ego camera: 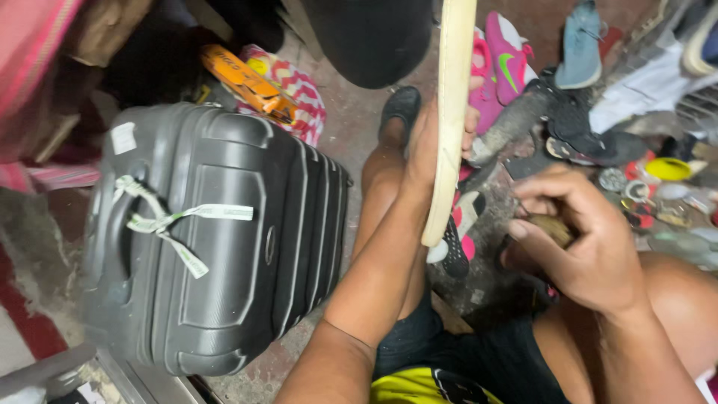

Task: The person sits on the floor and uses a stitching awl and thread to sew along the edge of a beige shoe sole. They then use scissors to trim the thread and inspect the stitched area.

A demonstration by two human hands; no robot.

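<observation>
1. Gripping a pale shoe sole [452, 112] edge-on in the left hand [434, 146], fingers wrapped round its middle from behind, grip clamped on it.
2. Running nearly upright, long axis from the top of the view down to a rounded end just above the lap, tilting slightly leftward at the bottom.
3. Curling the right hand [580, 239] shut around a small brownish object [555, 228], too hidden to identify, grip closed on it.
4. Sitting right of the sole's lower end and a little below it, near but not touching; lying up and to the left from the right-hand grip.
5. Being the nearer hand to the free lower end; holding higher up with the left, leaving that end exposed.
6. Resting on the floor at the left, a dark grey hard-shell suitcase [217, 232] with a white tag strip tied to its handle, well apart from both hands.
7. Lying scattered on the floor beyond the hands: pink sports shoes [505, 63], a blue-grey shoe [580, 45], small lids and tins.
</observation>
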